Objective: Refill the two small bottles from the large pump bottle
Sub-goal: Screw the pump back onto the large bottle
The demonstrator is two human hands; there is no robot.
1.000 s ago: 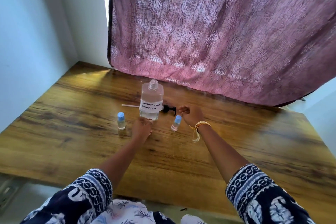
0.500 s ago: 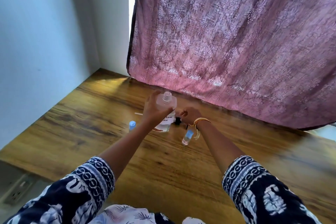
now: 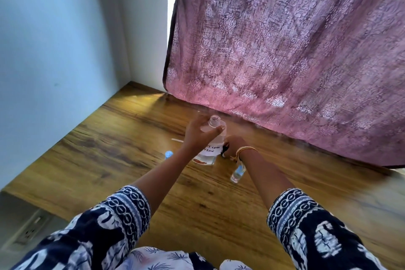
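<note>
Gripping the shoulder of the large clear plastic bottle (image 3: 212, 138) with its handwritten white label, the left hand (image 3: 197, 136) curls its fingers round it just under the open neck; the bottle stands on the wood-grain counter (image 3: 109, 151). The right hand (image 3: 235, 146), beside the bottle, rests curled over the black pump head (image 3: 225, 149); its exact grip cannot be told. One small clear blue-capped bottle (image 3: 237, 173) stands near the right wrist, another (image 3: 168, 154) left of the forearm. A pink patterned curtain (image 3: 285, 50) hangs behind.

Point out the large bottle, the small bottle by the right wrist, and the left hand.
large bottle (image 3: 214, 121), head view, open neck.
small bottle (image 3: 237, 173), head view, clear body.
left hand (image 3: 197, 136), head view, back of hand.
</note>
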